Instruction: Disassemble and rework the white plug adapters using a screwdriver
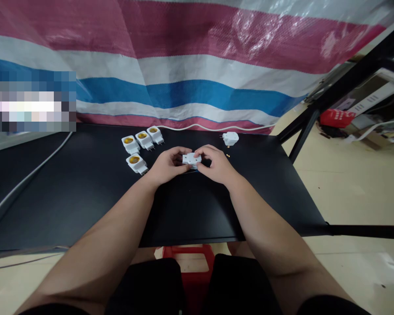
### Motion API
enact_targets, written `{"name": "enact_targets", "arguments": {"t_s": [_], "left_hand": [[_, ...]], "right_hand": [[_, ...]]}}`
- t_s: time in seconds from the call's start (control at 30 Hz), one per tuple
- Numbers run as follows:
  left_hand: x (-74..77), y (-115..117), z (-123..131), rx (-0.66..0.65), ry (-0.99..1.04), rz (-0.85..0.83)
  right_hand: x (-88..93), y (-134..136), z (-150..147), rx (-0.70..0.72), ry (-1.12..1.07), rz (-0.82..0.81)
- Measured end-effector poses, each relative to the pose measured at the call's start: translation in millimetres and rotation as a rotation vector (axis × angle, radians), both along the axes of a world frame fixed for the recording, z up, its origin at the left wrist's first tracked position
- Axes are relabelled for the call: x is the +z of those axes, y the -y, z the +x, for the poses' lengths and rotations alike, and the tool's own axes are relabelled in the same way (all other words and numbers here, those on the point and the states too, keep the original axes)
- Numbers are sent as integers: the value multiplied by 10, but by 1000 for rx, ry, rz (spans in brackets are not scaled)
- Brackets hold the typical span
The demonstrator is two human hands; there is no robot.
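Observation:
Both hands meet over the middle of the black table [190, 205] around a white plug-in lamp socket adapter [192, 158], its flat back facing up. My left hand [168, 165] closes on its left end between thumb and fingers. From the right side, my right hand [216, 162] grips the other end, with fingertips resting on the top face. Left of my hands sit several white plug-in lamp sockets [137, 162] with gold-coloured screw openings and plug pins. Another white plug piece [230, 138] lies at the back right, with small brass-coloured parts [228, 155] near it.
A striped plastic sheet [184, 94] hangs behind the table, with a white cable [197, 127] along its foot. Another cable [29, 177] crosses the table's left side. Black metal frame bars [315, 118] stand at the right. A red stool [197, 280] is below.

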State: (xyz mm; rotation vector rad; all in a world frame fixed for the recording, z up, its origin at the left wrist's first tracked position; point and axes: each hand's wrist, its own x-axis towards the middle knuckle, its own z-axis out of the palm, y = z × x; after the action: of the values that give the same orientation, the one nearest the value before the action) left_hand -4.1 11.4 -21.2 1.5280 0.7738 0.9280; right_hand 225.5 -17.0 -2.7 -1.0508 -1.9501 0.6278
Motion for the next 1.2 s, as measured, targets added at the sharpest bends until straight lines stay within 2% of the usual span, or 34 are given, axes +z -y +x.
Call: {"name": "enact_targets", "arguments": {"t_s": [1.2], "left_hand": [[9,-9,21,7,29,-57]], "right_hand": [[55,36,18,15,4,-14]]}}
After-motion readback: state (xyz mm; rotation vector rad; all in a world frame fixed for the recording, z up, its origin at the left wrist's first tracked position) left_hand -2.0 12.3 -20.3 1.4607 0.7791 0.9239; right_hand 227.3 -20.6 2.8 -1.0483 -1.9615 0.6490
